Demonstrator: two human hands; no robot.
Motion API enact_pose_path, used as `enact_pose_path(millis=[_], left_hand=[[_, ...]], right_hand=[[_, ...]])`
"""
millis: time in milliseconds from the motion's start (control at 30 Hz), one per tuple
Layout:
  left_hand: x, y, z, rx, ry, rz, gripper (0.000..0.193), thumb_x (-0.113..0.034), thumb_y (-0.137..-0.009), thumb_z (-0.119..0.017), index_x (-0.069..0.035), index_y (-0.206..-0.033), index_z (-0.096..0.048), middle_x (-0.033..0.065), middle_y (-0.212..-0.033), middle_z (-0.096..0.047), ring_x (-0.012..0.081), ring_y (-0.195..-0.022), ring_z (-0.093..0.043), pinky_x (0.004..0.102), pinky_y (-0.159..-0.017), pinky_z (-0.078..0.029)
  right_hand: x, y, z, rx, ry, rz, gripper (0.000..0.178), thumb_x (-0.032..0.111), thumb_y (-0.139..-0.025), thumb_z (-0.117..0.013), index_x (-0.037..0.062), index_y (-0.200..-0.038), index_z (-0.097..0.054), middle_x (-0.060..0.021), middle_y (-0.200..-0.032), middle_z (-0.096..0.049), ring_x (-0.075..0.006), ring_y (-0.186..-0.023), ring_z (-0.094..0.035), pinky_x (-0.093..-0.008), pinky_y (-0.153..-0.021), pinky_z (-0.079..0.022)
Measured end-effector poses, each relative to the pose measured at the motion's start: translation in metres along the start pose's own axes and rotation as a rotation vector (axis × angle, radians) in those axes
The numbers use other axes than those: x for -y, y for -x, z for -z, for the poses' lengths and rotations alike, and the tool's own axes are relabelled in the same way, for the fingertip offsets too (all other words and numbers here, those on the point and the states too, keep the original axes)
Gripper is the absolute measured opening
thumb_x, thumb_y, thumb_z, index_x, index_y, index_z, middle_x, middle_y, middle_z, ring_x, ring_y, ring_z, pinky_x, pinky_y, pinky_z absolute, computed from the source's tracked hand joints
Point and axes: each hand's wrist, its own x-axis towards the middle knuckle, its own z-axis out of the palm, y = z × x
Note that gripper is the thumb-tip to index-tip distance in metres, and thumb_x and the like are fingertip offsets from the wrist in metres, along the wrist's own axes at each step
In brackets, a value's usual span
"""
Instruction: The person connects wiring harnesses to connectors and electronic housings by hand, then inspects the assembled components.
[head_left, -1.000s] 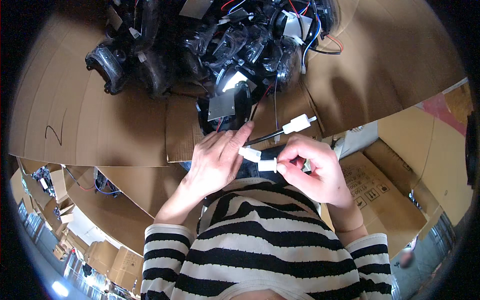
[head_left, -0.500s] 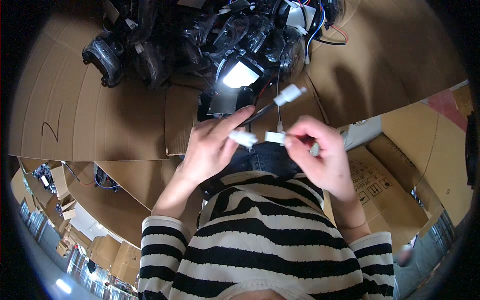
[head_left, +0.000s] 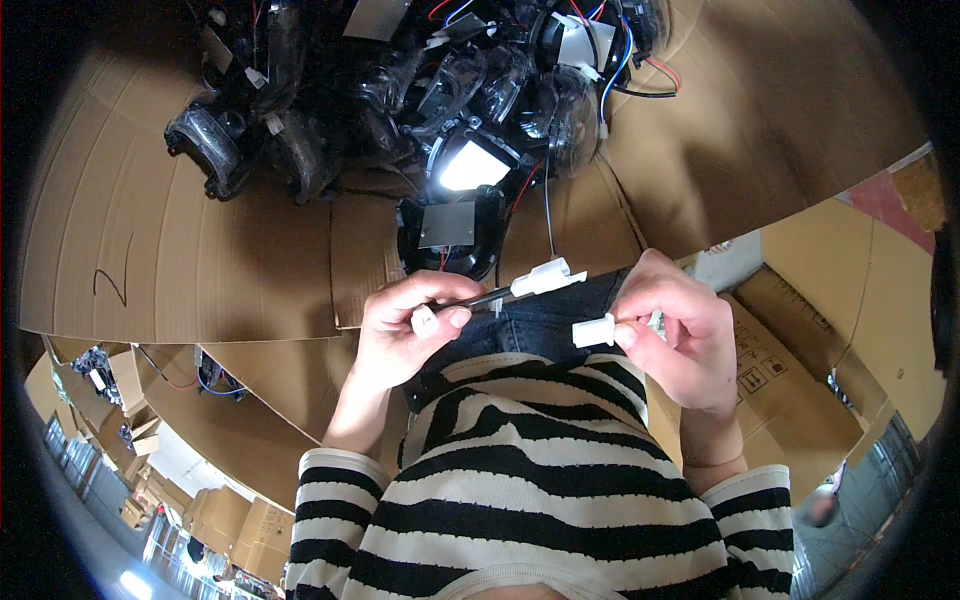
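My left hand (head_left: 405, 325) pinches a black cable (head_left: 478, 302) between thumb and fingers. A white plug connector (head_left: 545, 278) at the cable's end points right, toward my other hand. Within the left grip a second white connector (head_left: 425, 320) shows its end. My right hand (head_left: 682, 325) is closed on another white connector (head_left: 593, 331), its free end facing left. The connectors of the two hands are apart. Just beyond my left hand a black lamp unit (head_left: 447, 225) with a grey plate lies on cardboard, and a lit lamp (head_left: 470, 165) glows white behind it.
Many black lamp housings with clear covers (head_left: 210, 145) are heaped at the far side of the cardboard surface (head_left: 220, 270). Thin red, blue and black wires (head_left: 620, 75) trail among them. A printed carton (head_left: 780, 390) stands at the right, below the cardboard's edge.
My left hand has come lower, and its cable and plug now lie nearly level instead of slanting upward. My right hand has moved right and nearer my body with its connector.
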Motion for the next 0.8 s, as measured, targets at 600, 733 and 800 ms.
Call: enact_pose_path(millis=[600, 733, 800], left_hand=[[-0.006, 0.001, 0.004, 0.131, -0.069, 0.121, 0.017, -0.016, -0.086, -0.050, 0.000, -0.084, -0.057, 0.0029, -0.073, -0.055, 0.0050, -0.052, -0.044, 0.0183, -0.046, -0.035], [-0.013, -0.004, 0.001, 0.145, -0.095, 0.158, 0.019, -0.017, -0.087, -0.050, 0.000, -0.085, -0.058, 0.0022, -0.072, -0.056, 0.0043, -0.052, -0.044, 0.0181, -0.045, -0.035], [-0.015, -0.007, 0.003, 0.137, -0.098, 0.177, 0.019, -0.017, -0.087, -0.049, 0.000, -0.085, -0.058, 0.0019, -0.071, -0.056, 0.0042, -0.052, -0.044, 0.0180, -0.045, -0.035]], right_hand=[[-0.002, -0.005, 0.004, 0.028, 0.229, 0.103, 0.008, -0.002, -0.065, -0.059, 0.0019, -0.071, -0.055, -0.0069, -0.068, -0.050, -0.0190, -0.064, -0.046, -0.0282, -0.056, -0.035], [-0.006, -0.009, -0.003, -0.026, 0.421, 0.171, 0.010, -0.002, -0.066, -0.059, 0.0037, -0.070, -0.052, -0.0070, -0.067, -0.048, -0.0219, -0.063, -0.046, -0.0314, -0.055, -0.035], [-0.010, -0.009, -0.004, -0.038, 0.390, 0.176, 0.010, -0.002, -0.066, -0.059, 0.0038, -0.070, -0.052, -0.0070, -0.067, -0.048, -0.0221, -0.062, -0.046, -0.0314, -0.055, -0.036]])
